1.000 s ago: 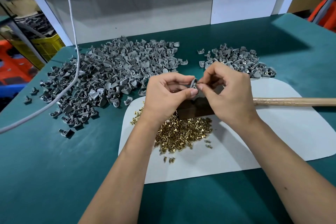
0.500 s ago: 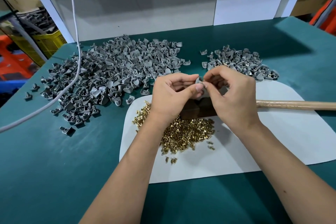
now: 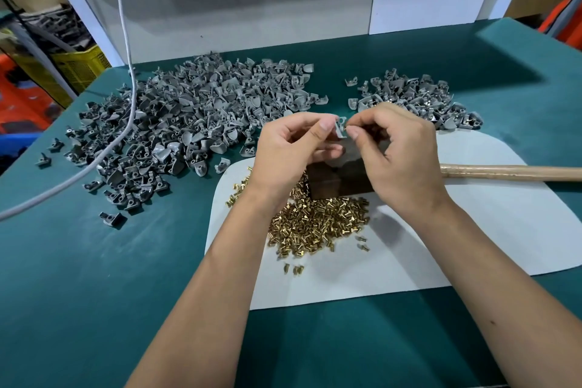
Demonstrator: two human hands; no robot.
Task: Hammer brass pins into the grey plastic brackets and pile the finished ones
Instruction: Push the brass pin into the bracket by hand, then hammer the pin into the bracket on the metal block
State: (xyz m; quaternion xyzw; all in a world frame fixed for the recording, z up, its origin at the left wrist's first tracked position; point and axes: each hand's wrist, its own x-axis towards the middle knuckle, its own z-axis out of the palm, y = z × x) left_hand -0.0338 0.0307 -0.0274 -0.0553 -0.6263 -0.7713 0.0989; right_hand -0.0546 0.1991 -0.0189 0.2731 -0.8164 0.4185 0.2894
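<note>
A single grey bracket [image 3: 341, 128] was held up above the dark block [image 3: 338, 181], pinched by the thumb and fingers of the left hand [image 3: 291, 149]. The right hand [image 3: 398, 153] was curled at the bracket's right edge, its fingertips closed on a small brass pin [image 3: 345, 127] at the bracket; whether the pin had entered its hole could not be told. Just in front of the block lay the loose heap of brass pins [image 3: 318, 224] on the white sheet [image 3: 472, 230]. The hammer handle [image 3: 510, 172] ran off to the right of the block, its head hidden behind the right hand. Behind and left of the block sat the large pile of unpinned brackets [image 3: 189, 116]; behind and right, the smaller pile of finished brackets [image 3: 415, 98], both on the green worktop [image 3: 94, 293]. A white cable [image 3: 126, 57] hung across the large pile. Risks, as judged: the pin is tiny and could slip from the fingertips into the heap; if seated crooked, a hammer blow could bend it or crack the plastic; the bracket may tip on the block if set down unsupported.
</note>
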